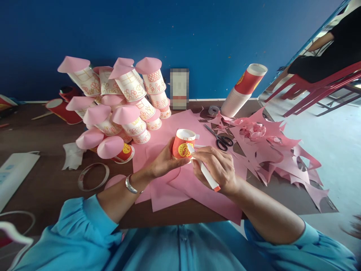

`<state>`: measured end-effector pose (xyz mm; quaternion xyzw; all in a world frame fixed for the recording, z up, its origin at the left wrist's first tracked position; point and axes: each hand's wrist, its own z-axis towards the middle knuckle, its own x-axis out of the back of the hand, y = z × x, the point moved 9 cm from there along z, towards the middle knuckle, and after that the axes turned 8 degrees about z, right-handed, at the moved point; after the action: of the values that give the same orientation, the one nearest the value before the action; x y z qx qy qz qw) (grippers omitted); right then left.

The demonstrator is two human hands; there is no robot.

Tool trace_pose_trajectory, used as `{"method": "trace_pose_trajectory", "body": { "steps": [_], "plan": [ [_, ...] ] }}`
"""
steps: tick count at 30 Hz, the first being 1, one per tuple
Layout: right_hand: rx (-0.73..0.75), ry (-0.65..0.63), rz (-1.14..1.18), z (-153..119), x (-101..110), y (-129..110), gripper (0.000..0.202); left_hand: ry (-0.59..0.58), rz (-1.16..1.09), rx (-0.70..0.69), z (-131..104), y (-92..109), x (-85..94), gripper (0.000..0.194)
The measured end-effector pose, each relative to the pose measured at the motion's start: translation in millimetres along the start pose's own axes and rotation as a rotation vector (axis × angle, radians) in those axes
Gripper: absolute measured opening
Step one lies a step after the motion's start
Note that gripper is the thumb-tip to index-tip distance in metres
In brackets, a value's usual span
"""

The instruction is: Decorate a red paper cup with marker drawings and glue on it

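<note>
My left hand (165, 160) is wrapped around a red paper cup (177, 147) with a yellow emblem, holding it upright with its white rim up. A small white tab juts from the rim's right side. In my right hand (216, 165) is a slim white tool with an orange end (207, 175), perhaps a craft knife. Its pointed tip is at the cup's front, by the emblem; whether it touches cannot be made out. Pink paper sheets (169, 195) lie beneath both hands. Black-handled scissors (224, 142) rest just beyond my right hand.
Left stand several stacked cups with drawn flowers (135, 88) and pink cone tops (110, 146). A cut paper ring (107, 174) lies nearer. Right are pink paper scraps (278, 150), a tape roll (213, 110) and a leaning cup stack (237, 101). Someone sits on a red chair (307, 88).
</note>
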<state>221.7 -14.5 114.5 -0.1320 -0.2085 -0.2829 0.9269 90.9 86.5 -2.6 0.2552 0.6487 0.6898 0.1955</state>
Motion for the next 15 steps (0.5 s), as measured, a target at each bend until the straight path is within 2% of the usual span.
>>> {"method": "trace_pose_trajectory", "body": {
  "steps": [15],
  "plan": [
    [-0.005, 0.012, -0.017, 0.4, 1.1, 0.7, 0.015, 0.005, 0.037, -0.031, -0.3, 5.3, 0.7, 0.085]
  ]
}}
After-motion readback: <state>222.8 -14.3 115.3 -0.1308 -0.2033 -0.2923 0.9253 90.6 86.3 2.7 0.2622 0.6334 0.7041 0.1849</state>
